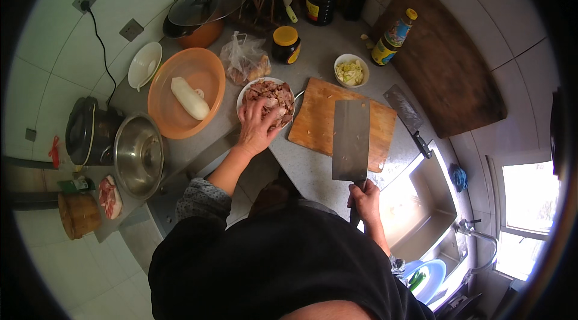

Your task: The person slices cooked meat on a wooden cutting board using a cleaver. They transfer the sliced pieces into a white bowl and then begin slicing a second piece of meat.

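Note:
My left hand rests over a white bowl heaped with sliced brown meat. Its fingers are spread and touch the slices; what lies under the palm is hidden. In my right hand is the dark handle of a Chinese cleaver. The broad blade points away from me, above the wooden cutting board, and small bits cling to it. A few scraps dot the board. Just beyond the board stands a small white bowl of chopped pale-green vegetable.
An orange basin holds a peeled white radish. Left of it sits a steel bowl, with raw meat nearby. A second knife lies beside the sink. Jars and a sauce bottle stand at the back.

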`<state>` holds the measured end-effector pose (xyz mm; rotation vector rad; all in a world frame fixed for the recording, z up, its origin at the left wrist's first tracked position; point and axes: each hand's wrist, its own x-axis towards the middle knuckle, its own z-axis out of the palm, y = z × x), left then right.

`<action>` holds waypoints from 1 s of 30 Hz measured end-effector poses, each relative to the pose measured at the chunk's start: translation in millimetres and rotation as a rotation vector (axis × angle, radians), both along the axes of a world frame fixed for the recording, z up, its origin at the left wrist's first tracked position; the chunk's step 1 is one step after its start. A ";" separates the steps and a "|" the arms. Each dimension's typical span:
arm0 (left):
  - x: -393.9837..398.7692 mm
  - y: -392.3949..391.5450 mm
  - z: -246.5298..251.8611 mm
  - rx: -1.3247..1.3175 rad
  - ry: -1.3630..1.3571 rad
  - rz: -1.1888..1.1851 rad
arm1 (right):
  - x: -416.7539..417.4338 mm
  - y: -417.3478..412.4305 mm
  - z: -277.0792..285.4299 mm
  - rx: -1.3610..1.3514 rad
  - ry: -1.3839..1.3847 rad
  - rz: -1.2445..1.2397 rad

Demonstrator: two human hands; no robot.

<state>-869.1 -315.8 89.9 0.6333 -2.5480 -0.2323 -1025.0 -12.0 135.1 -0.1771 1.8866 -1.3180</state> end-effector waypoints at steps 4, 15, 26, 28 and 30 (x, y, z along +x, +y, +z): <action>-22.9 11.8 -5.4 -0.093 -0.066 -0.121 | 1.7 2.2 -1.1 0.009 0.036 0.020; -48.8 0.7 -28.0 -0.149 -0.119 0.049 | 1.6 7.2 3.8 -0.004 0.055 -0.006; -39.6 -3.7 2.2 0.036 0.153 0.072 | 1.3 18.7 6.7 0.013 0.075 -0.071; -34.9 -28.9 -3.5 0.208 0.276 0.260 | 0.4 19.8 7.2 0.020 0.095 -0.085; -36.3 -57.8 -7.5 0.356 0.381 0.379 | -0.1 26.0 5.9 0.022 0.128 -0.119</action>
